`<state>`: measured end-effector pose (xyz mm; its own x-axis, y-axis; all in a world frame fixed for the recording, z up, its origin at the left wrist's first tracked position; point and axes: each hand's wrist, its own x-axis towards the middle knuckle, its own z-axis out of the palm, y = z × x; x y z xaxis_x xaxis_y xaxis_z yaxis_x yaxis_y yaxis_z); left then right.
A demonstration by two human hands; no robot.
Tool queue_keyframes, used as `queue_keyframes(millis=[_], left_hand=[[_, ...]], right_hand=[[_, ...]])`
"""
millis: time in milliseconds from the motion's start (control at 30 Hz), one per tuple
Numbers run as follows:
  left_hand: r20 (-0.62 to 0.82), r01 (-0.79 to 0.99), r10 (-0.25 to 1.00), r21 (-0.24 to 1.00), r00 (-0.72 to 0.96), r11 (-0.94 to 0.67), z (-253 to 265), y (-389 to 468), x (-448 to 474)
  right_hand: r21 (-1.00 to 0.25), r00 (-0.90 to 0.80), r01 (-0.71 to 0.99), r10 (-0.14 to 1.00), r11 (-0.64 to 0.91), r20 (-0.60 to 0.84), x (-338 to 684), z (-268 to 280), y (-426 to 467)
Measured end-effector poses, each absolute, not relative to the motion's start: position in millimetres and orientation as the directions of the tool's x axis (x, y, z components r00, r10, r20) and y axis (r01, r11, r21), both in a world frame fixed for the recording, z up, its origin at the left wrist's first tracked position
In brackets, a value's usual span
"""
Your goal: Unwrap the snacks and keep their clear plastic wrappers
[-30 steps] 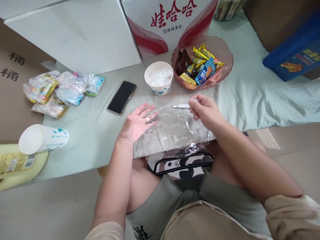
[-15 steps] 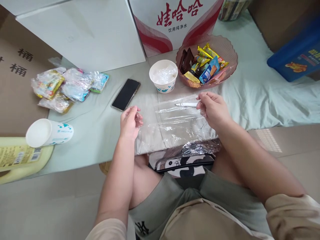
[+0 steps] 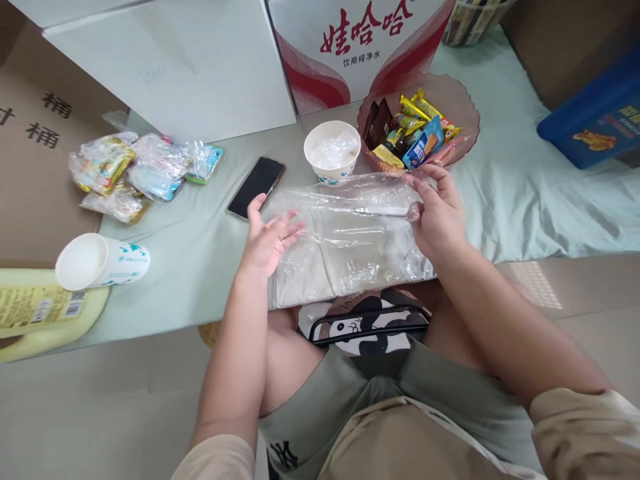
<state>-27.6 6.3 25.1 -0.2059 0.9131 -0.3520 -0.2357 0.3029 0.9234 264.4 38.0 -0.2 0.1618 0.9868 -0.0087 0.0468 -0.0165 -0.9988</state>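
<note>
one clear plastic sheet (image 3: 345,257) spans mid-frame; we pinch its right edge with our right hand (image 3: 443,217), while our left hand (image 3: 263,243) spreads unclenched at its left. a paper cup (image 3: 333,175) sits at top centre, a bowl (image 3: 466,113) of snacks (image 3: 424,143) upper right.

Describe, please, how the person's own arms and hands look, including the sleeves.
The left hand and right hand are bare, without gloves. The left forearm and right forearm are also bare, with nothing visibly worn on them. The left sleeve and right sleeve are loose and beige, the right one more creased.
</note>
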Motion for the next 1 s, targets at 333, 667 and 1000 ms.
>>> queue_keyframes(millis=[333, 667, 1000], left_hand=[[-0.280, -0.266, 0.916, 0.942, -0.287, 0.204, 25, 7, -35], [-0.261, -0.230, 0.932, 0.951, -0.251, 0.205, 17, -6, -43], [0.165, 0.393, 0.936, 0.919, -0.309, -0.032, -11, -7, -61]], right_hand=[[-0.990, -0.079, 0.127, 0.994, -0.063, -0.073, 264, -2, 23], [-0.998, -0.104, 0.052, 0.993, -0.042, -0.048, 265, 11, 24], [-0.856, -0.126, 0.501, 0.989, 0.127, 0.073, 266, 14, 21]])
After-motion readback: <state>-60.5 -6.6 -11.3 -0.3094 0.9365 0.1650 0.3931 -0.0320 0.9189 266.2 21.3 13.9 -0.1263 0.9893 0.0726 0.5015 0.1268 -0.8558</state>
